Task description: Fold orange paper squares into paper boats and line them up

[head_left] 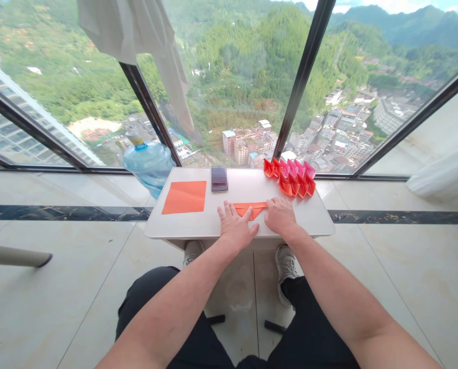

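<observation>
A folded piece of orange paper (256,211) lies on the small white table, with a straight strip along its far edge and a point toward me. My left hand (236,225) rests on its left part, fingers spread and pressing flat. At the right end, my right hand (280,216) has its fingers curled together on the paper's corner; the fingertips are partly hidden. To the left lies a flat orange sheet (184,197) with a faint crease. Several folded paper boats (296,177), red-orange and pink, stand in rows at the table's back right.
A phone (219,179) lies near the far edge of the white table (190,225). Behind the table's left corner stands a large blue water bottle (147,164). Tall windows with dark frames (303,77) rise beyond. My shoes (286,266) are under the table's near side.
</observation>
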The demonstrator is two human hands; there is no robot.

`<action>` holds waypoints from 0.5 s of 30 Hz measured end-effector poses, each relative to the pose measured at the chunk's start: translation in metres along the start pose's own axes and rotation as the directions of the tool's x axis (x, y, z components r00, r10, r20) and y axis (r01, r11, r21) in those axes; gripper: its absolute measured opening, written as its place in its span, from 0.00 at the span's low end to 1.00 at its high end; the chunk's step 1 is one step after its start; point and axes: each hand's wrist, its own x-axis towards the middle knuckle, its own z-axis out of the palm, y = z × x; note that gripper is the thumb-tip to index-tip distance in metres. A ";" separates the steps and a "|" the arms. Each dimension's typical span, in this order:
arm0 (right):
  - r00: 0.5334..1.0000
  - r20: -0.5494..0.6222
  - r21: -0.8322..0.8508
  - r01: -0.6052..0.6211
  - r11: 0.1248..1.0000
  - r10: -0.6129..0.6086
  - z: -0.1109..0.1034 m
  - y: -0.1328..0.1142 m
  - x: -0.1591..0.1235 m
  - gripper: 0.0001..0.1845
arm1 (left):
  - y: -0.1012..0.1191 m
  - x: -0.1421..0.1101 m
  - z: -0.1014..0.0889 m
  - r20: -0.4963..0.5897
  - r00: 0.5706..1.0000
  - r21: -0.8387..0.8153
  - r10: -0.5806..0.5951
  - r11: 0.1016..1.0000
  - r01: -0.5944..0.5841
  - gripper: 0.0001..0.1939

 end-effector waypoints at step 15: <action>0.995 -0.055 0.374 0.094 0.922 -0.079 0.013 0.015 0.023 0.17 | -0.001 0.030 -0.004 -0.158 0.956 -0.022 0.249 0.967 -0.255 0.13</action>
